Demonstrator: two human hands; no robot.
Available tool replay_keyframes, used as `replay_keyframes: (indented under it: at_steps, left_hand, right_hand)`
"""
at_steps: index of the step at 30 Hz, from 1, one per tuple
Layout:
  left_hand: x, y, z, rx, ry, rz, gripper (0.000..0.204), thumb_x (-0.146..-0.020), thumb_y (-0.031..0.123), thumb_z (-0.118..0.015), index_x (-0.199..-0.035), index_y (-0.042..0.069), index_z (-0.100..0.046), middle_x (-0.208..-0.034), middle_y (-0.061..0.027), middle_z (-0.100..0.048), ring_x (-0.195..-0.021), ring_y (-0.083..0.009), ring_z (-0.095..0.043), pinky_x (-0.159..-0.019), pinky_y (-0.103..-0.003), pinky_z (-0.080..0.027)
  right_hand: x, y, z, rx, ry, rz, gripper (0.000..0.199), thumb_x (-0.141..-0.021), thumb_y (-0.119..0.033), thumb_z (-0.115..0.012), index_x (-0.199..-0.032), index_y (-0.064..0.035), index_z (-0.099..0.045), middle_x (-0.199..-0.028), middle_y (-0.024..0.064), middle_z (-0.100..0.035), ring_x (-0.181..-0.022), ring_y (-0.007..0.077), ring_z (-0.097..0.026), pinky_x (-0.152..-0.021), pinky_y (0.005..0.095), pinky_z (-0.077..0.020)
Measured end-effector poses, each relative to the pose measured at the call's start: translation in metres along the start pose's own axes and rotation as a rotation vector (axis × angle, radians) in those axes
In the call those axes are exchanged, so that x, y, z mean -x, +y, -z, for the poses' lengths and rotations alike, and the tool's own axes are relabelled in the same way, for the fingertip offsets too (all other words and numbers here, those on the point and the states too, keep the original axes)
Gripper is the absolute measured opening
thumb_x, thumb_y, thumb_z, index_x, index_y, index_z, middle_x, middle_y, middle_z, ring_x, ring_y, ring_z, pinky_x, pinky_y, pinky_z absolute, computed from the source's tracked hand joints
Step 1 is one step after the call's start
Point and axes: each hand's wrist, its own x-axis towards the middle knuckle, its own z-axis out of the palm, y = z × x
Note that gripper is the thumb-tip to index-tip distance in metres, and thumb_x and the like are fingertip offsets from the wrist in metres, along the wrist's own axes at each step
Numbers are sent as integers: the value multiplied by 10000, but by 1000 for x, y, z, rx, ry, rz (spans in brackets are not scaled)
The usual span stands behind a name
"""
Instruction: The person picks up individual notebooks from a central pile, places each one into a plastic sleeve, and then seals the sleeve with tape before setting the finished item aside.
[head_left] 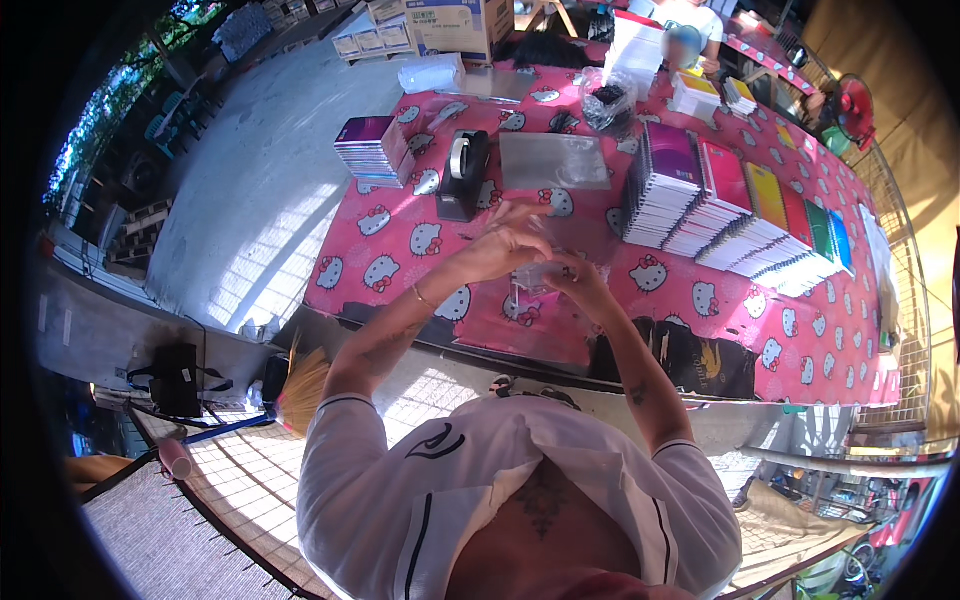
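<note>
My left hand (508, 240) is above the near middle of the table, fingers stretched out and apart. Just right of it and slightly nearer, my right hand (578, 282) has its fingers bent in a pinch on a clear plastic bag (533, 278). The bag is see-through, so its edges are hard to make out. Beyond my hands lies a flat stack of clear plastic sleeves (555, 162). A black tape dispenser (463, 178) with a roll on it stands left of the sleeves. Further left is a stack of purple-covered notebooks (375, 152).
Several tall stacks of spiral notebooks (665, 185) stand in a row at the right on a pink patterned tablecloth (400, 240). A bag of dark items (607, 100) and a carton (458, 28) are farther back. A person (690, 30) sits across the table. A broom (302, 390) stands left.
</note>
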Motion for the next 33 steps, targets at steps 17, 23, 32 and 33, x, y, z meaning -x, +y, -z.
replay_keyframes:
  at_steps: [17, 23, 32, 33]
  left_hand:
    - [26, -51, -20, 552, 46, 697, 502, -833, 331, -791, -1202, 36, -618, -941, -123, -680, -829, -174, -651, -722, -296, -531]
    - [-44, -42, 10, 196, -312, 517, 241, -833, 169, -734, -985, -15, -699, -827, -89, -705, -725, -131, -660, -664, -275, -533]
    - [-81, -4, 36, 328, 244, 338, 207, -846, 10, -657, -1049, -27, -673, -848, -77, -709, -766, -117, -677, -694, -260, -548]
    - [-75, -1, 36, 329, 249, 325, 208, -852, 2, -650, -1057, -29, -671, -851, -78, -709, -777, -117, -679, -699, -257, -548]
  right_hand:
    - [-16, 14, 1, -251, -57, -20, 893, -820, -33, -783, -1548, -105, -272, -1294, 129, -538, -1132, 193, -557, -930, 332, -489]
    - [-17, 21, 6, -269, -120, -90, 709, -822, -63, -784, -1434, -88, -427, -1127, 86, -620, -948, 155, -613, -671, 255, -497]
    - [-42, 4, 13, -130, -105, -23, 507, -828, -125, -802, -1261, -19, -560, -1036, 68, -660, -911, 114, -625, -705, 228, -509]
    - [-53, 5, 18, -100, -94, 21, 469, -834, -134, -801, -1228, -10, -580, -1018, 66, -665, -914, 110, -627, -730, 229, -515]
